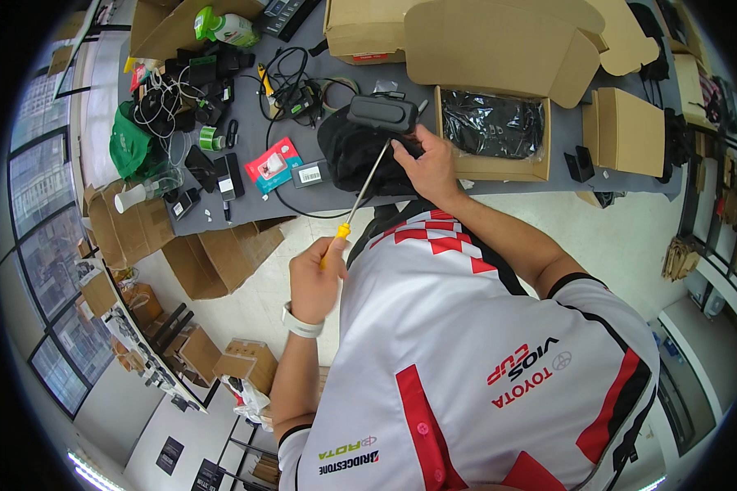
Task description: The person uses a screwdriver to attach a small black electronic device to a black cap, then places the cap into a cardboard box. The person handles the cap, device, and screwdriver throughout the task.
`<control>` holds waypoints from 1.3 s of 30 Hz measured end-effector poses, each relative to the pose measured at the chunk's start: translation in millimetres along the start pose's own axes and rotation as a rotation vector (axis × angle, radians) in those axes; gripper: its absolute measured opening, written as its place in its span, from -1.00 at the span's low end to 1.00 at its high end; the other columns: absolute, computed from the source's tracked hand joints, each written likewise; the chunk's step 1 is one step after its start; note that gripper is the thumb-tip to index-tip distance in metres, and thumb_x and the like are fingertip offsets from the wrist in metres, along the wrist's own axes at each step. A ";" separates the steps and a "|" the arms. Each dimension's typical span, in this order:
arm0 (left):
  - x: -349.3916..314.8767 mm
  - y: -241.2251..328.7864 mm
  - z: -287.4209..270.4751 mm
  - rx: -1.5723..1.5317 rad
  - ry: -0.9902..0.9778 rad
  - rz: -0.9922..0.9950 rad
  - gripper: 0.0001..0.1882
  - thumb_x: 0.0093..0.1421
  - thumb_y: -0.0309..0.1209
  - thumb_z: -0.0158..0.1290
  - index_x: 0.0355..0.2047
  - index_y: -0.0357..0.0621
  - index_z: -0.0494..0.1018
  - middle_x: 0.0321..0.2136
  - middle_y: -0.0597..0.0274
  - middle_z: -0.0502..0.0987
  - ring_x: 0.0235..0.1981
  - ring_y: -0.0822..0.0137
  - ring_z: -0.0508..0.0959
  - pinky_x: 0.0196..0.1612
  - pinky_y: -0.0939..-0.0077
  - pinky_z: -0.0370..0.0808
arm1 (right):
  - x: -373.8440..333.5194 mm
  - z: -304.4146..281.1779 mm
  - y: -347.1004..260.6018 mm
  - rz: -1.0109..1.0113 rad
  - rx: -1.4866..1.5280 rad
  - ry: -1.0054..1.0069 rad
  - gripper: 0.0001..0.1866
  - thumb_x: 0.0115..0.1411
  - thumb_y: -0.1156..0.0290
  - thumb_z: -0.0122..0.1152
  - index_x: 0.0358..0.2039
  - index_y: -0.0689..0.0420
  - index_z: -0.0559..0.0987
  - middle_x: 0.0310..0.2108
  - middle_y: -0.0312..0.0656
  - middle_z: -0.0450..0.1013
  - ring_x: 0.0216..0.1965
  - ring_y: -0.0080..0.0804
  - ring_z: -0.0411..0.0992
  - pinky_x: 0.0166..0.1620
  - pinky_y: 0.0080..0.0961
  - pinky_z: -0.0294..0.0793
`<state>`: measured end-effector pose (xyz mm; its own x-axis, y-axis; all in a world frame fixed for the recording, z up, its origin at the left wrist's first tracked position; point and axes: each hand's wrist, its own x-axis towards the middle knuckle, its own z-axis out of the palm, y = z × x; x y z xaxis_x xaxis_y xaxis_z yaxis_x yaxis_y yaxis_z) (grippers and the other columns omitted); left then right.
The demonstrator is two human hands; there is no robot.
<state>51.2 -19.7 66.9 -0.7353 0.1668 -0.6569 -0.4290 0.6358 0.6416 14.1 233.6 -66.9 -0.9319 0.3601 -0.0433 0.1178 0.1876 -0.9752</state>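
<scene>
A long screwdriver (359, 196) with a yellow handle is gripped in my left hand (316, 280), its metal shaft slanting up and away to the right. The tip meets the black bundle (354, 155) at the table's near edge, close to my right thumb. My right hand (427, 164) is closed on the right side of that bundle, fingers partly hidden behind it. A dark grey oblong block (382, 113) lies on top of the bundle, just beyond my right fingers. What exactly the tip touches is too small to tell.
An open cardboard box (493, 168) with a plastic-wrapped black item stands right of my hand. Left lie a red and blue packet (274, 166), a grey labelled box (310, 174) and tangled cables (282, 90). Open cartons (213, 258) sit below the table's left edge.
</scene>
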 end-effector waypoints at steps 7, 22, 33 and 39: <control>12.7 2.6 12.2 0.632 0.557 0.845 -0.76 0.28 -0.52 0.23 -0.05 -0.26 0.63 -0.52 0.10 0.52 -0.61 0.20 0.42 -0.47 0.35 0.44 | 1.1 -2.5 3.0 0.009 -0.080 0.000 -0.78 0.20 0.46 0.40 -0.22 0.32 0.60 -0.31 0.03 0.63 -0.26 -0.10 0.66 -0.17 -0.32 0.59; 13.1 -14.2 13.2 0.384 0.370 0.489 -0.83 0.38 -0.44 0.18 -0.11 -0.24 0.66 -0.41 0.06 0.58 -0.58 0.37 0.43 -0.46 0.44 0.43 | 4.4 2.6 10.4 -0.061 -0.135 0.023 -0.77 0.19 0.43 0.42 -0.26 0.30 0.59 -0.32 0.08 0.60 -0.29 0.06 0.62 -0.23 -0.21 0.57; 17.8 -14.9 16.6 0.765 0.470 0.642 -0.60 0.31 -0.39 0.27 0.11 -0.26 0.56 -0.42 0.01 0.58 -0.42 -0.04 0.63 -0.35 0.33 0.57 | 10.1 8.1 13.8 -0.065 -0.124 0.037 -0.78 0.18 0.43 0.42 -0.28 0.29 0.59 -0.35 0.10 0.59 -0.29 0.09 0.61 -0.23 -0.20 0.57; 24.8 -18.9 4.5 -0.247 0.040 0.145 -0.69 0.35 -0.50 0.18 0.09 -0.22 0.59 -0.39 0.12 0.58 -0.54 0.40 0.46 -0.49 0.44 0.43 | 10.7 7.3 22.1 -0.090 -0.118 0.061 -0.77 0.18 0.43 0.42 -0.29 0.30 0.57 -0.35 0.10 0.58 -0.32 0.10 0.60 -0.26 -0.18 0.55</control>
<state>43.5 -24.1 36.8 -0.8162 0.2101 -0.5382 -0.4290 0.4036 0.8081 4.2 234.9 -90.5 -0.9183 0.3913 0.0595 0.0781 0.3264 -0.9420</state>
